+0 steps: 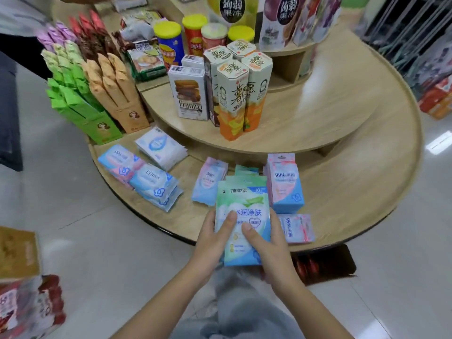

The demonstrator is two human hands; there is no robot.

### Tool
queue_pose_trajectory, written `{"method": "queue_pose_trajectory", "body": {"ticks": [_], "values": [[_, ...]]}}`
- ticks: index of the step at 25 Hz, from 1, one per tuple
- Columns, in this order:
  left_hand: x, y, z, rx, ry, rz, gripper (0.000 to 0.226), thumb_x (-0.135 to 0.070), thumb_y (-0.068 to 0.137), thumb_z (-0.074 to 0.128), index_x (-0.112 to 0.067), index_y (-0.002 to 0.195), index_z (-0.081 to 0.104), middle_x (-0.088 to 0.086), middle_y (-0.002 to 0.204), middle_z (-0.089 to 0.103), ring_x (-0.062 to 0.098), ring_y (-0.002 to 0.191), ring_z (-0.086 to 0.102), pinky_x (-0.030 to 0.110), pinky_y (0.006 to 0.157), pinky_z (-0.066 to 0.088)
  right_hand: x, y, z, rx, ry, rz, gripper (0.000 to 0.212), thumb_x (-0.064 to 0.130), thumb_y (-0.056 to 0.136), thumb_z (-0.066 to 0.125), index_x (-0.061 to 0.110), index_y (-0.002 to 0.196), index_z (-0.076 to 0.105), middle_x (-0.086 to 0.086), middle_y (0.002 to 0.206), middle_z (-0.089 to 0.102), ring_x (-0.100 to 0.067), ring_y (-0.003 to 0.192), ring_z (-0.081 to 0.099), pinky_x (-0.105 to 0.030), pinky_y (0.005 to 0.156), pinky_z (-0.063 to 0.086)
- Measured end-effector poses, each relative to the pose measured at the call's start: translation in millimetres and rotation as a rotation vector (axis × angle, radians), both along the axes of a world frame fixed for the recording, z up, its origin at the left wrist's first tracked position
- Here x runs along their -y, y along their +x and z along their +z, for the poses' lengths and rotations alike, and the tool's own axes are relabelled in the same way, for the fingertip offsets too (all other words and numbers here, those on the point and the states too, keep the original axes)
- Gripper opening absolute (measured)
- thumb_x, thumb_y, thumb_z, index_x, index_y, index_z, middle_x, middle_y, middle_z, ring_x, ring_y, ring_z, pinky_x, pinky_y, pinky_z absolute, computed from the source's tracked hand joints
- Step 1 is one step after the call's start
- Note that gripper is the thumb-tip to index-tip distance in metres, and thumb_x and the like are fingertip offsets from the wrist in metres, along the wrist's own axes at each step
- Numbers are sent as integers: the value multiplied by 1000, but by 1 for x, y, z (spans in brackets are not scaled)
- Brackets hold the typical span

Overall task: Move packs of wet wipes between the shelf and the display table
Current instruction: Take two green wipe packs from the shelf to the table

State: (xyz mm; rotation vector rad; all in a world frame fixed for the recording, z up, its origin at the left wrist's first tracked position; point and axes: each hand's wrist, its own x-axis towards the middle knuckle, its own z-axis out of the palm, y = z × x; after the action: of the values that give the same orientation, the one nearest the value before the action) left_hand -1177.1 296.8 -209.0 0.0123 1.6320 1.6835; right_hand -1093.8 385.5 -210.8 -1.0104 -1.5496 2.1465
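I hold a stack of green-and-blue wet wipe packs (244, 204) over the front edge of the round wooden display table (354, 192). My left hand (215, 236) grips the stack's left side with the thumb on its face. My right hand (269, 243) grips the right side the same way. More wipe packs lie on the table's lower tier: a pink-and-blue upright pack (285, 184), a flat pink pack (297, 228), a pale blue pack (208, 184), and blue-white packs (151, 184) at the left.
The upper tier holds tall snack boxes (234, 94), a biscuit box (189, 91) and crisp cans (170, 45). Green and orange stick packs (93, 94) stand at the left. Another person's dark clothing (9, 106) is at the far left. Packaged goods (24, 302) sit on the tiled floor.
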Motion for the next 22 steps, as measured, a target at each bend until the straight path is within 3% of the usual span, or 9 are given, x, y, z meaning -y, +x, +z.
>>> {"method": "queue_pose_trajectory", "body": {"ticks": [4,7,9,12,14,16,18,22], "values": [[-46,-47,-25,37,-54,-17,36,-19,93,57,-21,124,40,-2,112,65,8,92,68,19,71,56,-38,-46,-21,50,-2,19,37,23,84,71,34,115,57,6,113,70,-15,107,66,-46,93,53],[-80,-81,-45,-33,-151,-69,25,-23,92,60,-31,112,47,-4,112,64,-4,89,66,15,74,53,-64,-78,-43,171,65,-90,35,19,83,70,27,115,57,5,110,70,-12,104,66,-41,92,54],[-101,-100,-67,-151,-242,-123,24,-39,87,61,-32,109,56,-3,111,66,4,100,65,27,88,53,-76,-95,-64,253,97,-153,33,13,85,66,22,115,56,6,108,68,-12,104,65,-32,91,54],[-117,-115,-139,-259,-408,-206,53,-66,79,53,-29,116,59,2,113,65,19,108,61,47,93,50,-90,-117,-87,346,142,-176,30,6,89,61,20,114,53,10,104,64,7,96,61,-4,76,46],[-128,-119,-154,-274,-479,-281,52,-64,82,47,-24,113,60,3,109,64,20,106,60,47,92,49,-94,-129,-102,404,199,-198,31,9,89,62,15,117,53,3,109,64,5,96,61,-10,83,48],[-136,-120,-142,-272,-541,-329,41,-46,90,46,-14,111,60,8,107,61,24,108,55,43,97,44,-93,-136,-115,465,241,-213,40,20,84,62,11,122,54,-1,115,65,-8,106,62,-31,97,49],[-141,-120,-139,-327,-640,-372,33,-31,97,44,-10,120,54,10,115,54,25,113,48,33,98,38,-92,-136,-128,509,262,-211,46,28,80,59,12,123,54,-2,117,65,-13,111,61,-40,100,48],[-142,-124,-139,-291,-623,-425,28,-27,100,41,-9,119,53,8,114,56,20,106,54,22,80,34,-93,-139,-133,567,273,-217,39,18,85,63,10,122,55,-3,116,65,-13,110,61,-33,99,47]]}}
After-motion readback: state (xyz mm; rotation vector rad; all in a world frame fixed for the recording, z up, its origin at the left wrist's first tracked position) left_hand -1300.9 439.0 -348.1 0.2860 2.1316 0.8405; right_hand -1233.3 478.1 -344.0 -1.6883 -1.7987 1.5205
